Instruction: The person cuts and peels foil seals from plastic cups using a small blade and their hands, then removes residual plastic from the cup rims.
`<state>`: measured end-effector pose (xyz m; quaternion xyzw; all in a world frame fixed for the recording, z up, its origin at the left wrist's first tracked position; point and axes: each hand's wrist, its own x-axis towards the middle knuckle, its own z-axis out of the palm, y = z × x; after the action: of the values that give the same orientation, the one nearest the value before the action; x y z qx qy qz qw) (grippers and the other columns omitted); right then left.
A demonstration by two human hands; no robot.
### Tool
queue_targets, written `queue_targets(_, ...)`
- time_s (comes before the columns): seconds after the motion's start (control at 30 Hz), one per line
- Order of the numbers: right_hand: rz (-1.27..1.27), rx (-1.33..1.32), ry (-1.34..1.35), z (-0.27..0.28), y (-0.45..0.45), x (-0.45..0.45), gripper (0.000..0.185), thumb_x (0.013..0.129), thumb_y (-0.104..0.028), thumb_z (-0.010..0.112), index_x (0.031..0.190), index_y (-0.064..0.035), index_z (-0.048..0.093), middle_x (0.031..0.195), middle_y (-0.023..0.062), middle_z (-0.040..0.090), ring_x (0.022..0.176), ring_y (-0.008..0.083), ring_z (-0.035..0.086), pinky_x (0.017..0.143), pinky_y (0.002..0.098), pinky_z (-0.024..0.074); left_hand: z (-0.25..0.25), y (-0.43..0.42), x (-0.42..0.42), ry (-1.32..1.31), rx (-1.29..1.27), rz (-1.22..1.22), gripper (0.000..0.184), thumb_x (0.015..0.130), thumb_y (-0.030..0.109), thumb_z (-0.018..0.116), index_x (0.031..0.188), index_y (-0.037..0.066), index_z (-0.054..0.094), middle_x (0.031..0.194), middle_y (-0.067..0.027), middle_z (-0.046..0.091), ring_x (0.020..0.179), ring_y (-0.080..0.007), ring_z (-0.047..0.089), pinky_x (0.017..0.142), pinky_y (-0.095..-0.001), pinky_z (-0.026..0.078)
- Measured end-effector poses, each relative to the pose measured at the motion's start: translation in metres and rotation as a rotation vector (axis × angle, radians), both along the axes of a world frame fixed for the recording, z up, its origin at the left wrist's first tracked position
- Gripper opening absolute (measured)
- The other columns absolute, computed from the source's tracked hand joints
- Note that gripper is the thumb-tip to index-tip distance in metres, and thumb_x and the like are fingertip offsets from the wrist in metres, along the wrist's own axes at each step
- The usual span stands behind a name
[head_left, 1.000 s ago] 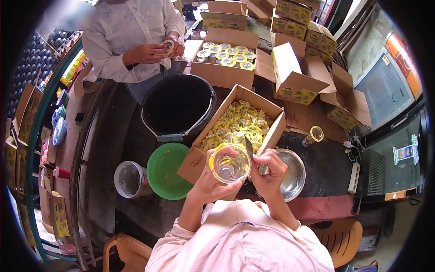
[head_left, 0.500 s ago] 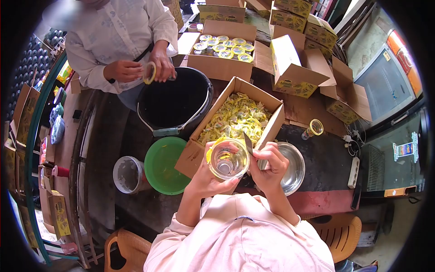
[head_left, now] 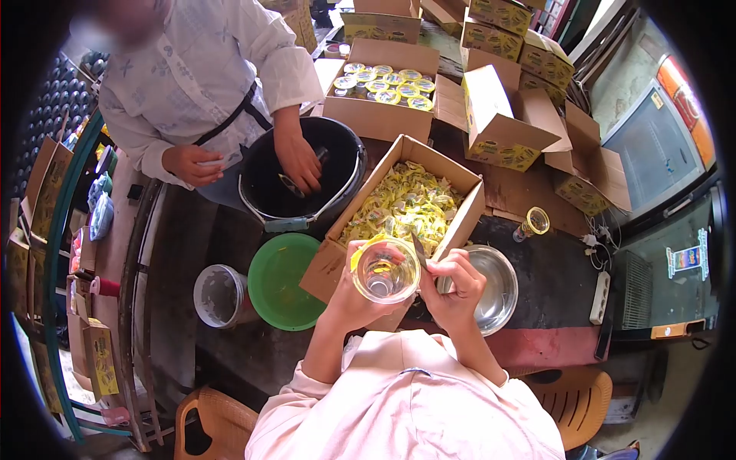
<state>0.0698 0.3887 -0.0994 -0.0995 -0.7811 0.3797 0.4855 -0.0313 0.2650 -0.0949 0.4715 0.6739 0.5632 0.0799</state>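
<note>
My left hand (head_left: 352, 303) is wrapped round a clear plastic cup (head_left: 383, 268), its open mouth facing up towards me and yellow film at its left rim. My right hand (head_left: 455, 291) grips a dark knife (head_left: 418, 250), whose blade points up beside the cup's right rim. Just beyond both hands, a cardboard box (head_left: 469, 205) holds a heap of yellow and clear plastic scraps (head_left: 406, 201). A metal bowl (head_left: 502, 295) sits right of my right hand, partly hidden by it.
Across the table a person (head_left: 199, 77) reaches into a black bucket (head_left: 257, 165). A green basin (head_left: 284, 295) and white pail (head_left: 218, 295) stand left. Behind is a carton (head_left: 376, 119) of lidded cups. Another cup (head_left: 530, 224) and a power strip (head_left: 599, 299) lie right.
The other person's hand has moved down into the black bucket with a cup, and their other hand has drawn back left. My hands, the cup and the knife have hardly moved.
</note>
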Motion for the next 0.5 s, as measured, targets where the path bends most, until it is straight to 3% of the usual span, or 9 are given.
queue_targets(0.27, 0.027, -0.034, 0.014, -0.002, 0.006, 0.002, 0.019, 0.061, 0.005, 0.072, 0.071, -0.0067, 0.062, 0.06, 0.0041, 0.057, 0.053, 0.0149, 0.05, 0.054, 0.0252, 0.0375, 0.006, 0.003, 0.002, -0.077, 0.016, -0.117, 0.057, 0.058, 0.007, 0.079, 0.107, 0.005, 0.049, 0.103, -0.0056, 0.049, 0.098, -0.0177, 0.05, 0.085, -0.0293, 0.044)
queue_targets(0.5, 0.019, -0.05, 0.002, -0.003, 0.009, 0.004, 0.017, 0.061, 0.005, 0.072, 0.07, -0.006, 0.062, 0.059, 0.0048, 0.057, 0.054, 0.016, 0.05, 0.052, 0.0249, 0.0378, -0.016, 0.001, -0.001, -0.009, -0.06, -0.172, 0.075, 0.057, 0.01, 0.08, 0.116, 0.003, 0.033, 0.105, -0.0079, 0.045, 0.101, -0.0195, 0.052, 0.091, -0.031, 0.042)
